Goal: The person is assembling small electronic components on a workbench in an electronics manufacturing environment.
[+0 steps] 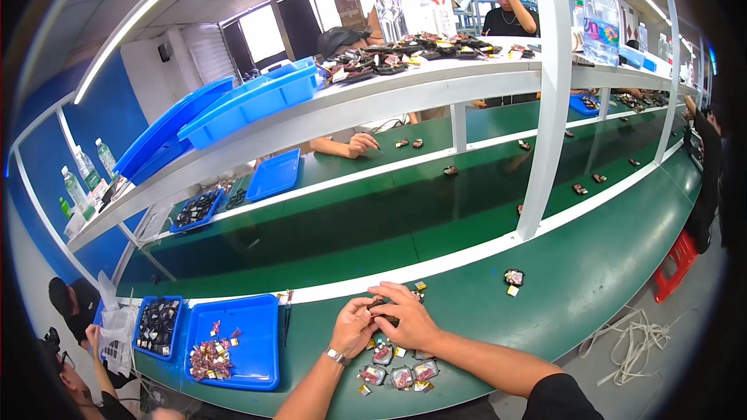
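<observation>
Both of my hands meet over the green bench [467, 319]. My left hand [354, 328], with a metal watch band at its wrist, grips a small black part [380, 313] between thumb and fingers. My right hand [408, 320] closes on the same part from the other side, and the fingers hide most of it. Just below my hands lie several small dark-rimmed assemblies [401, 377] with reddish wires and silvery-yellow battery cells. Another assembly [513, 277] with its cell lies farther right. One more small piece [420, 286] sits just beyond my right fingers.
At left stand a blue tray [268, 342] with a pile of wired cells [210, 359] and a smaller tray of black parts [158, 328]. Beyond a white rail runs a green conveyor [350, 237] carrying scattered parts. A white post [542, 148] rises ahead. Other people work around.
</observation>
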Demonstrator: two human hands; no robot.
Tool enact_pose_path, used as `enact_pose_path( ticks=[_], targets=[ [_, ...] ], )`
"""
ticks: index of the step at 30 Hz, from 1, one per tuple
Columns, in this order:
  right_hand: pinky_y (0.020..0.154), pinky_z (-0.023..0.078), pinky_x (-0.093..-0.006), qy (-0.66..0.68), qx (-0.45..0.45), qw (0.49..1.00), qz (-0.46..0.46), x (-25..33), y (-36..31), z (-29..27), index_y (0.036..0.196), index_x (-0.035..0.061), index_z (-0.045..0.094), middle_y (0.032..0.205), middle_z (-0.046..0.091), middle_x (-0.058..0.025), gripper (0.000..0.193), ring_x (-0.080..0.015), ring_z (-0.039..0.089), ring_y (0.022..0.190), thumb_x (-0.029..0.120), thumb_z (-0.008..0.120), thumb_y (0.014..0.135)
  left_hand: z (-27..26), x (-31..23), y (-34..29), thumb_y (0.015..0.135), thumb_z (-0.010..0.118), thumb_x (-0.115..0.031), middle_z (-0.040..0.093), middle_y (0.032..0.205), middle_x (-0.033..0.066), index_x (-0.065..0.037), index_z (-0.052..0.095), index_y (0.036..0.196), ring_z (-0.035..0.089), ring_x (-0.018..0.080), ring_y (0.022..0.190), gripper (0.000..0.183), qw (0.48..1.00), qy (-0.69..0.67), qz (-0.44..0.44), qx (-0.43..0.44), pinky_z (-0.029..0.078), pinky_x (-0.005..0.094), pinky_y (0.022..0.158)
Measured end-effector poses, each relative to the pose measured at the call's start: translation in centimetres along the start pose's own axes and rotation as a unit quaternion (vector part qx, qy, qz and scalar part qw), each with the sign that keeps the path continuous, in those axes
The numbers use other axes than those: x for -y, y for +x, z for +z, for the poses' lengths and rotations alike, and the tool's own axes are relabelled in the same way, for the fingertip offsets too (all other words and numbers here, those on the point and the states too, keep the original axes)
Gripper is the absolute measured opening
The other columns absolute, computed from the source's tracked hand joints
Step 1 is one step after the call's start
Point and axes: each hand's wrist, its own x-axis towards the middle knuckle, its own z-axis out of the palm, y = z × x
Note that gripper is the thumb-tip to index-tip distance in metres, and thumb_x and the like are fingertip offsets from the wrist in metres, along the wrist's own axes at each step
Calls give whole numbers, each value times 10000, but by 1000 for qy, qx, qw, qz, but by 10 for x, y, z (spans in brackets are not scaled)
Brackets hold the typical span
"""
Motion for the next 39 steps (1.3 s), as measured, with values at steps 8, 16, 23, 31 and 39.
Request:
enact_pose_path(
  ticks=[8, 16, 23, 31, 39],
  targets=[
    [900, 467, -378, -32, -36, 999, 10, -5, 5, 0, 926, 61, 673, 1126, 599, -87, 156, -287, 546, 1084, 66, 682, 771, 7, -6, 3, 961, 518, -74, 567, 1232, 145, -8, 480, 1208, 582, 241, 1109, 258, 998, 43, -8, -50, 499, 419, 957],
    [705, 537, -337, -111, -60, 991, -55, -6, 8, -1, 875, 65, 651, 960, 623, -63, 157, -245, 627, 859, 24, 682, 727, 13, -9, 3, 944, 539, -69, 612, 1134, 106, -25, 468, 1216, 617, 207, 1026, 284, 996, 49, -28, -69, 515, 405, 919],
    [700, 536, -339, -114, -54, 991, -48, -2, 9, -3, 874, 60, 652, 934, 621, -72, 150, -248, 625, 852, 47, 688, 729, 13, -10, 3, 939, 542, -63, 623, 1095, 88, -22, 469, 1221, 616, 191, 1013, 295, 996, 47, -31, -69, 514, 406, 917],
    [722, 517, -366, -99, -27, 995, -6, -1, 5, -2, 892, 32, 641, 927, 594, -104, 124, -280, 610, 858, 88, 661, 784, 19, -7, 4, 941, 543, -57, 650, 1053, 92, -7, 500, 1194, 637, 164, 950, 261, 985, 133, -20, -110, 551, 349, 822],
    [725, 513, -350, -147, -33, 988, -29, -3, 0, 8, 907, 38, 658, 950, 584, -88, 141, -258, 594, 863, 94, 671, 778, 18, 0, 5, 944, 530, -41, 648, 1046, 65, -7, 524, 1188, 637, 120, 923, 247, 964, 221, 4, -146, 552, 249, 763]
  ],
)
